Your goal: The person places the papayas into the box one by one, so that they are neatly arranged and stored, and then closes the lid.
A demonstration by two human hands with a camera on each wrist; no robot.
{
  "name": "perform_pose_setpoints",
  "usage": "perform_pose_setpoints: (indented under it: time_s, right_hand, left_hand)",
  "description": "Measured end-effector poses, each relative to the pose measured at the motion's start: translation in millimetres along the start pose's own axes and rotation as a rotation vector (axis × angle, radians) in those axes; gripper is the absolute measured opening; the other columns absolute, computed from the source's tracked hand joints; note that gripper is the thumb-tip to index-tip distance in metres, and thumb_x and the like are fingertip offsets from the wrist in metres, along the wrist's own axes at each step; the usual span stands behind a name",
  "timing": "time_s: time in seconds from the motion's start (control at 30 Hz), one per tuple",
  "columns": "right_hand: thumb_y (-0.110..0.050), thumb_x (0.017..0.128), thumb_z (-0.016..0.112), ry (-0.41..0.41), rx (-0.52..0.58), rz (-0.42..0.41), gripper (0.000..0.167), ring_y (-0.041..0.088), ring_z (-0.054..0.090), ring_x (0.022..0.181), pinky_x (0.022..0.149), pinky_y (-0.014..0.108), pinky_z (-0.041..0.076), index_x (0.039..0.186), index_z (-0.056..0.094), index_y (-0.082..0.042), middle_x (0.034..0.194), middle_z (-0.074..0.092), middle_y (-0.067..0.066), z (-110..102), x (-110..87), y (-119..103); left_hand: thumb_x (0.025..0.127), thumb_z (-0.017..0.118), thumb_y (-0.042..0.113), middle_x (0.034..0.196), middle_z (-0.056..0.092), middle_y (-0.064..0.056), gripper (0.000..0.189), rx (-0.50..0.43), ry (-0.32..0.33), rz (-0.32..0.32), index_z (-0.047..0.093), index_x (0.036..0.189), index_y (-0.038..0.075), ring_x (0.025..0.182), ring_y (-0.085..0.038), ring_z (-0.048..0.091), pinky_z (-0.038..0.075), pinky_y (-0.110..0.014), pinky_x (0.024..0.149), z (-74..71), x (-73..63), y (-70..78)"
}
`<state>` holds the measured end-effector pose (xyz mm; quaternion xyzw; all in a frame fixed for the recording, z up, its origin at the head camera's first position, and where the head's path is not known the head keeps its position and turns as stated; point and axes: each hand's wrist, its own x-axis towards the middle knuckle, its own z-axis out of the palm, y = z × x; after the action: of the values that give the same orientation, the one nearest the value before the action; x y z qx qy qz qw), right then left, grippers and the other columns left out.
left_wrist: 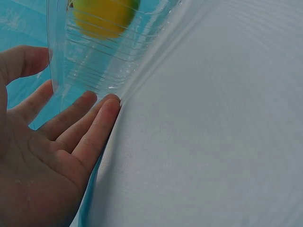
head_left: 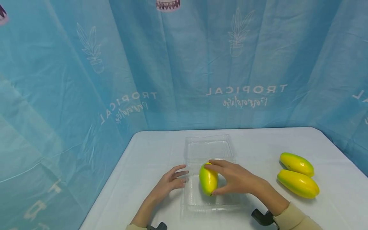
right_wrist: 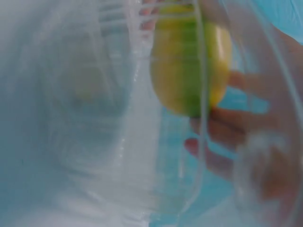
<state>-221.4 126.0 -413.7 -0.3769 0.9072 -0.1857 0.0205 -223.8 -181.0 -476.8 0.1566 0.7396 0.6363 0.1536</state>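
A yellow-green mango (head_left: pixel 208 179) is inside the base of a clear plastic clamshell box (head_left: pixel 198 204), left of its middle. My right hand (head_left: pixel 237 177) grips the mango from the right, thumb at its near end and fingers over its far end. In the right wrist view the mango (right_wrist: pixel 182 66) shows through the box's clear wall. At the box's left side is my left hand (head_left: pixel 169 182), its fingers extended. The left wrist view has the left fingertips (left_wrist: pixel 111 101) right at the wall and rim of the box (left_wrist: pixel 94 61).
Two more mangoes, a far one (head_left: pixel 297 164) and a near one (head_left: pixel 299 184), lie side by side on the right of the white-covered table (head_left: pixel 152 150). The box's open lid (head_left: pixel 208 148) lies toward the back. A blue printed curtain (head_left: pixel 184 70) hangs behind the table.
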Motion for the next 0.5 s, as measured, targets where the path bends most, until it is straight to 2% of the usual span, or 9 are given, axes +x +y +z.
perform_pose_setpoints:
  time_s: [0.23, 0.5]
  right_hand:
    - [-0.070, 0.074, 0.066, 0.022, -0.001, -0.044, 0.087, 0.021, 0.040, 0.132, 0.099, 0.051, 0.041, 0.147, 0.039, -0.032, 0.150, 0.037, 0.001, 9.4, 4.6, -3.6]
    - [-0.071, 0.072, 0.066, 0.006, 0.010, -0.048, 0.087, 0.022, 0.042, 0.131, 0.099, 0.052, 0.042, 0.146, 0.039, -0.034, 0.149, 0.038, 0.000, 18.2, 9.0, -9.4]
  left_hand:
    - [0.096, 0.058, 0.023, 0.142, 0.047, -0.011, 0.056, 0.017, 0.002, 0.001, 0.036, 0.148, 0.016, 0.121, -0.028, 0.053, 0.050, -0.038, 0.091, 0.0, -0.5, 0.3]
    - [0.097, 0.057, 0.021, 0.143, 0.045, -0.014, 0.056, -0.009, -0.012, 0.009, 0.034, 0.149, 0.016, 0.123, -0.029, 0.052, 0.049, -0.039, 0.092, -0.6, -1.4, -0.3]
